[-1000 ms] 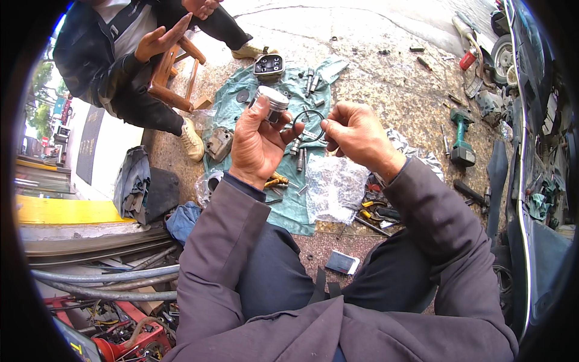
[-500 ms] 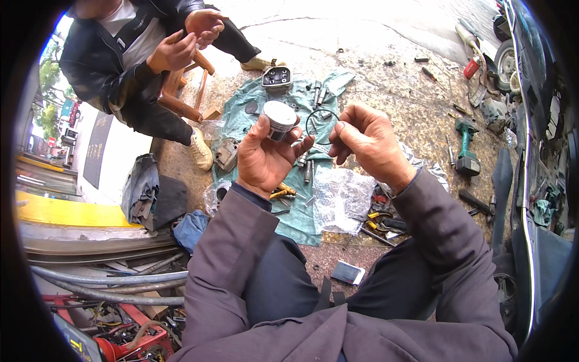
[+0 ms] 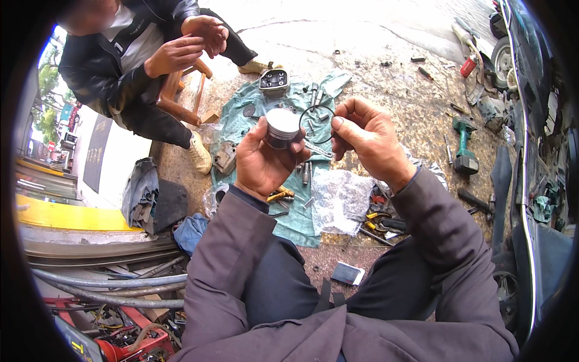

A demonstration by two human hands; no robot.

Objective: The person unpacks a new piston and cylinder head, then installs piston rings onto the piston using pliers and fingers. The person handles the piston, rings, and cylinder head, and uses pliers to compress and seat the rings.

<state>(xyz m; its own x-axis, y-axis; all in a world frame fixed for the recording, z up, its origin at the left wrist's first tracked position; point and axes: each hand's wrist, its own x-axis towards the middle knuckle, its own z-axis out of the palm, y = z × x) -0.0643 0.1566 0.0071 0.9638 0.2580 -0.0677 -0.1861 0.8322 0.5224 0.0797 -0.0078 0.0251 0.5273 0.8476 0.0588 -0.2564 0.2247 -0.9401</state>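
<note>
My left hand point(image 3: 260, 161) is closed round a piston point(image 3: 282, 125), its pale flat crown facing up and grooves showing round its side. Thumb and fingers grip it from the left and below. A thin dark piston ring point(image 3: 302, 118) is pinched at its right edge by my right hand point(image 3: 367, 140). The ring stands upright just right of the piston, its left edge close to the piston's side; I cannot tell if they touch. Below both hands a green cloth point(image 3: 295, 224) bears engine parts, among them a cylinder head cover point(image 3: 274, 81).
Across from me, a person sits on a wooden stool point(image 3: 180, 111), hands together. A clear plastic bag point(image 3: 341, 199) lies by mixed tools point(image 3: 386, 224). To the right are a green cordless drill point(image 3: 464, 146) and vehicle panels. A phone point(image 3: 348, 274) lies between my legs.
The piston has tipped a little and shifted slightly down and right. The ring has moved slightly left, closer to the piston. The other person's hands have drawn together.
</note>
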